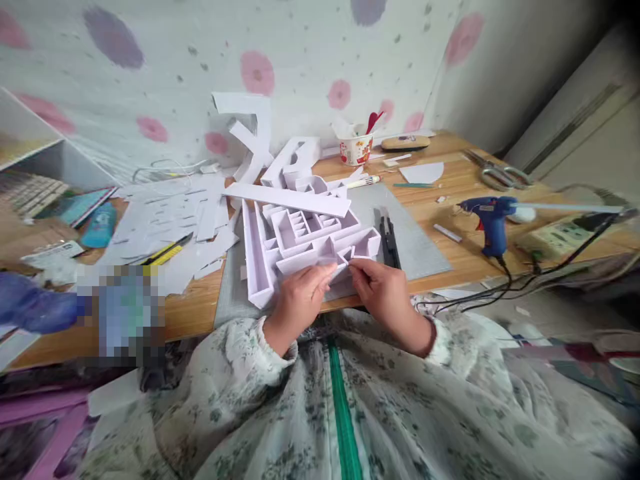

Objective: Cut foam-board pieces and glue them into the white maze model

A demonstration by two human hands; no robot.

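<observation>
A white open-topped foam-board model [300, 227], made of thin upright walls with narrow channels, lies in front of me. My left hand [303, 297] is closed in a pinch at its near edge, thumb and fingertips together. To its right, my right hand [383, 287] pinches the near corner of a small walled section of the same model. The fingertips of both hands are close to each other, and they partly hide the walls they grip. A long flat white strip [287, 199] lies across the top of the far part of the model.
Beneath lies a grey cutting mat [415, 247], with black tweezers [389, 243] on it. A blue glue gun [493, 220] and scissors [500, 173] are at right. Paper sheets [165, 213] and a yellow utility knife [167, 253] lie left. White cut-out shapes [250, 133] and a paper cup [356, 147] stand behind.
</observation>
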